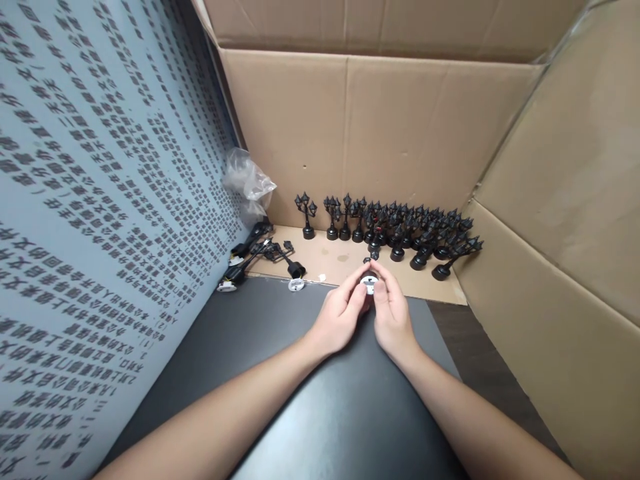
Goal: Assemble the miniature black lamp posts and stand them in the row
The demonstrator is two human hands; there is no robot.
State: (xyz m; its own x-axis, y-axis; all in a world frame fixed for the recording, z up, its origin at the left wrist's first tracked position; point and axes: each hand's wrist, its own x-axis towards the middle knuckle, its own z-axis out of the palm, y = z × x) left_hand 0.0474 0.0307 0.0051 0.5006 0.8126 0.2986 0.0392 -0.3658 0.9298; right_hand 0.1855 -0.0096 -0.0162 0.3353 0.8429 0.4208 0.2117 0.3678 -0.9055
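Between both hands is a small black street lamp model, its round white base cover [369,283] turned toward me. My left hand [345,303] grips it from the left, with the thumb at the cover's edge. From the other side my right hand [393,310] closes on the same lamp, thumb also against the cover. Dark lamp heads [371,257] show just beyond my fingertips; the fingers hide most of the post. To the left lies an unclosed lamp [296,269] with its hollow base facing me and a loose white cover [296,285] near it.
Several black lamp models [400,230] stand crowded along the back right on a cardboard sheet [333,257]. More lamps [245,260] lie at the left beside a clear plastic bag [247,177]. Cardboard walls [390,127] enclose the back and right; a printed board [110,167] leans at left.
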